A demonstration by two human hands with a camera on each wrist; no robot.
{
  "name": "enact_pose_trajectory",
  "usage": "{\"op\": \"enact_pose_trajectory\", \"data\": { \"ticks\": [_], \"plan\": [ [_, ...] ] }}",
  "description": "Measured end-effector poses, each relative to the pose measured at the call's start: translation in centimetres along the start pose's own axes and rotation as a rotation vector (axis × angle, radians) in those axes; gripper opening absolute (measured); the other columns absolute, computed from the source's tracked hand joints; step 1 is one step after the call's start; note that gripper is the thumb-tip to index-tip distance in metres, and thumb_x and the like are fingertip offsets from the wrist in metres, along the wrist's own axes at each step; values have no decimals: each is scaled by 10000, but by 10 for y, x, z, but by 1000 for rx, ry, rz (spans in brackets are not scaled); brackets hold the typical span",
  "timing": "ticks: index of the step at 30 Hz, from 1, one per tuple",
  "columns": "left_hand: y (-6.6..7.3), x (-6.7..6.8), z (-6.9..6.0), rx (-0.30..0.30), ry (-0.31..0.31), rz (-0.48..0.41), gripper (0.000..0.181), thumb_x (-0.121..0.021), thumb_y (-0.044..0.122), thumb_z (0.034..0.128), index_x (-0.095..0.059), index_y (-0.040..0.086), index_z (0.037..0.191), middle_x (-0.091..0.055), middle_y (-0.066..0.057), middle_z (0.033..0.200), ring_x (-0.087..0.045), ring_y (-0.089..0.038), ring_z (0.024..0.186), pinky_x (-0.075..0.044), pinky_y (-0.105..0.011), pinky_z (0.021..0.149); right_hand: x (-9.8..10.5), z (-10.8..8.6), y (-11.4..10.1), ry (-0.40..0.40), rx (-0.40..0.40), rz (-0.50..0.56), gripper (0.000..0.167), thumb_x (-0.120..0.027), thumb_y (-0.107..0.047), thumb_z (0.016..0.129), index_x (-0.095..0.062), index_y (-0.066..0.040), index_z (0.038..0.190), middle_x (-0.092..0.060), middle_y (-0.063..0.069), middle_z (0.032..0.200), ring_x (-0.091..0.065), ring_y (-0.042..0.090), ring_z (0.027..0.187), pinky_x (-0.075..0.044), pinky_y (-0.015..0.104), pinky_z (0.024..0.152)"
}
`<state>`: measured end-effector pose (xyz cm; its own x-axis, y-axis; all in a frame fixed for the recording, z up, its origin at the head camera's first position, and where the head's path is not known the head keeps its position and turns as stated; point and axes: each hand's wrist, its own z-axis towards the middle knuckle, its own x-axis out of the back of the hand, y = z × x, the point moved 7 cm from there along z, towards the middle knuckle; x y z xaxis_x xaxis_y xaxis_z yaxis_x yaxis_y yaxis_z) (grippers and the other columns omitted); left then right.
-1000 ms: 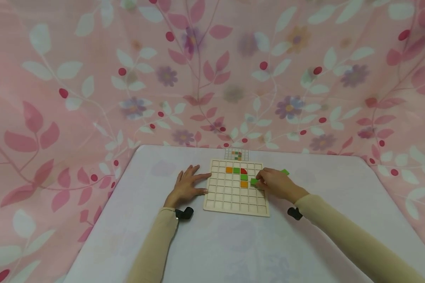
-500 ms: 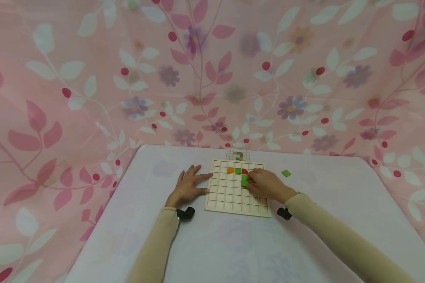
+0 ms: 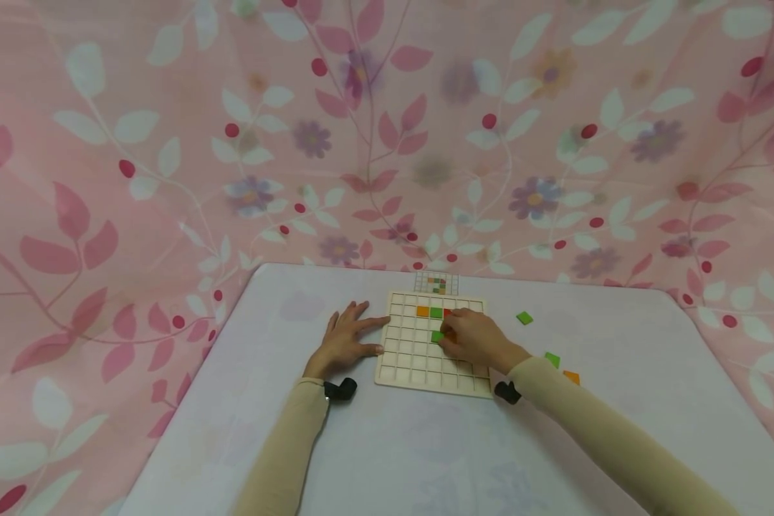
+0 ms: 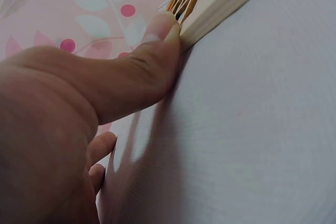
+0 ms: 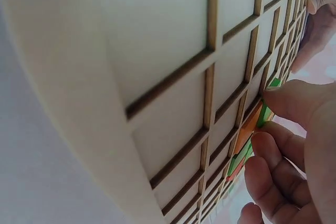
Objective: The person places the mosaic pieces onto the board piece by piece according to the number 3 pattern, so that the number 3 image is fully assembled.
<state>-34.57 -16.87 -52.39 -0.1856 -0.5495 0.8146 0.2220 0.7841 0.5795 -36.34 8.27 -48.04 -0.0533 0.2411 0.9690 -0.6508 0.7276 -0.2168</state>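
My right hand [image 3: 479,340] pinches a green square tile [image 3: 437,337] between thumb and fingers over the wooden grid board [image 3: 419,374]. In the right wrist view that green tile [image 5: 265,113] stands tilted at a cell beside an orange tile [image 5: 247,132]. Farther up the board lie an orange tile [image 3: 423,312], a green tile [image 3: 436,313] and a partly covered red piece [image 3: 448,312]. My left hand [image 3: 346,342] rests with fingers spread, index fingertip and thumb touching the board's left edge. The left wrist view shows the thumb [image 4: 142,66] against the board's side.
Behind the board stands a small card [image 3: 436,283] printed with a coloured grid pattern. On the white tabletop to the right lie a green tile [image 3: 524,317], another green tile [image 3: 552,360] and an orange tile [image 3: 572,377], the last two close to my right sleeve.
My right hand has carried the green tile leftward across the board, past the orange tile's column. Loose tiles near the right forearm have come into view. My left hand stays in place.
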Motion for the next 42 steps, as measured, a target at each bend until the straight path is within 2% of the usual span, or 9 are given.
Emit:
{"op": "enact_pose_trajectory", "data": {
  "ticks": [3,9,12,19,26,31,36,42],
  "plan": [
    [1,0,0,-3,-1,-1,666,-823,409,918,-586,323,1536,-226,-131,1772,-43,-380,1668,18,-668,1306,1,1,-1,14,12,0,215,-802,-314,939,-798,-121,1032,-747,52,1062,-694,228,983,-624,432,871],
    [1,1,0,1,-4,10,683,-815,419,923,-563,339,1552,-201,-112,1782,-25,-354,1673,42,-650,1310,5,5,-2,38,45,34,181,-838,-268,914,-838,-111,1005,-707,-13,914,-562,112,783,-545,290,709],
    [1,2,1,-1,-1,10,680,-815,422,923,-566,337,1550,-205,-110,1781,-26,-358,1673,39,-656,1308,5,6,0,33,41,72,176,-845,-248,916,-851,-106,1019,-717,-27,912,-559,81,782,-524,258,708],
    [-1,1,1,7,-5,12,676,-814,422,925,-566,342,1549,-203,-102,1782,-23,-352,1674,43,-651,1310,6,6,2,31,32,185,159,-864,-195,899,-857,-84,1014,-755,-7,915,-589,94,786,-529,266,715],
    [-1,1,1,6,-4,11,675,-815,423,925,-569,337,1548,-212,-109,1779,-32,-361,1672,34,-659,1308,4,7,4,16,28,219,157,-874,-228,892,-868,-106,990,-747,-48,861,-548,83,739,-491,250,688],
    [-1,0,2,9,-6,11,677,-816,424,923,-569,341,1548,-209,-111,1780,-27,-359,1673,31,-659,1308,4,8,4,36,46,226,142,-869,-211,894,-867,-101,983,-750,-50,848,-561,80,734,-487,257,691],
    [-1,0,1,12,-2,6,674,-821,415,918,-578,332,1541,-215,-118,1777,-29,-364,1672,32,-659,1309,3,7,6,38,20,236,142,-860,-204,902,-866,-97,994,-750,-37,872,-564,67,738,-486,244,668],
    [0,-1,0,16,0,4,674,-823,409,917,-580,329,1540,-221,-123,1775,-37,-368,1671,26,-661,1309,-1,7,10,17,-11,269,130,-854,-197,906,-868,-97,989,-786,-6,920,-671,108,826,-563,284,722]
  ]
}}
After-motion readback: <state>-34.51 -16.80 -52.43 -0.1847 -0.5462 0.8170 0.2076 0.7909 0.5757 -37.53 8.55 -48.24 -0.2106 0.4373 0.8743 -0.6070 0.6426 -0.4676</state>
